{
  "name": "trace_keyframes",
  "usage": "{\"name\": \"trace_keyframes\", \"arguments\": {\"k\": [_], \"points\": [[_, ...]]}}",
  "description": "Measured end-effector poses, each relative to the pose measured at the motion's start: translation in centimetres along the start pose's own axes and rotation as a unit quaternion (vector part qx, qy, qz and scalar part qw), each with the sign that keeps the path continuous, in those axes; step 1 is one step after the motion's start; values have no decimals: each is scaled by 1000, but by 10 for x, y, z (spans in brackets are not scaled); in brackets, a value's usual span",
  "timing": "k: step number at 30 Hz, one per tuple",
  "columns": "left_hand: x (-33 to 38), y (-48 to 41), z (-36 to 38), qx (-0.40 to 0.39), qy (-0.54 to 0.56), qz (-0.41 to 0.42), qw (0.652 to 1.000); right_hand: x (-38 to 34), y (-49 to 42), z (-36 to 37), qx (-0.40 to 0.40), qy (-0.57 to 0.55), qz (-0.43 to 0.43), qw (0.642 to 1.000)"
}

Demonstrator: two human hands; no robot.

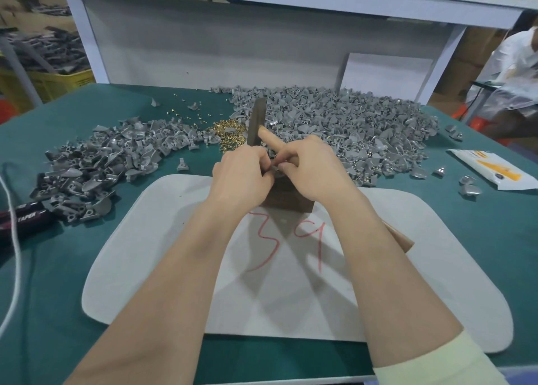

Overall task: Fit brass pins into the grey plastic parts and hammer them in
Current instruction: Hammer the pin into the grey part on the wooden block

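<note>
Grey plastic part (275,167), mostly hidden, is pinched by both hands over a dark block (286,198) at the white mat's (163,239) far edge. The left hand (243,177) curls round it; the right hand (308,166) pinches it, index finger straight. Brass pins (228,135) lie just beyond, between a left heap (96,166) and a right heap (349,122) of parts. Green bench (87,268) shows around the mat.

Two bare forearms enter from the bottom edge, ending in a bare left hand (241,177) and right hand (314,169). At lower right, the right arm wears a pale sleeve (431,361), perhaps cream or light yellow.
</note>
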State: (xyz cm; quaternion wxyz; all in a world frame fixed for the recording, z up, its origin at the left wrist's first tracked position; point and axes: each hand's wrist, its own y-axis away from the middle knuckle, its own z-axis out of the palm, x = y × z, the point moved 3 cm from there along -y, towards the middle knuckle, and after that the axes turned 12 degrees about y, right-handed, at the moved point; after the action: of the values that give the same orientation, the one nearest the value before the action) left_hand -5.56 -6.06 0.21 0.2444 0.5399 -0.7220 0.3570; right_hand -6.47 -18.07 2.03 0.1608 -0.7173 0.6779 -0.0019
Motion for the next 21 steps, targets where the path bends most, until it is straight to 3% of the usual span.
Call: {"name": "trace_keyframes", "arguments": {"k": [21], "points": [[2, 0, 0, 14, -1, -1, 1000, -4, 3, 7, 46, 62, -16, 997]]}}
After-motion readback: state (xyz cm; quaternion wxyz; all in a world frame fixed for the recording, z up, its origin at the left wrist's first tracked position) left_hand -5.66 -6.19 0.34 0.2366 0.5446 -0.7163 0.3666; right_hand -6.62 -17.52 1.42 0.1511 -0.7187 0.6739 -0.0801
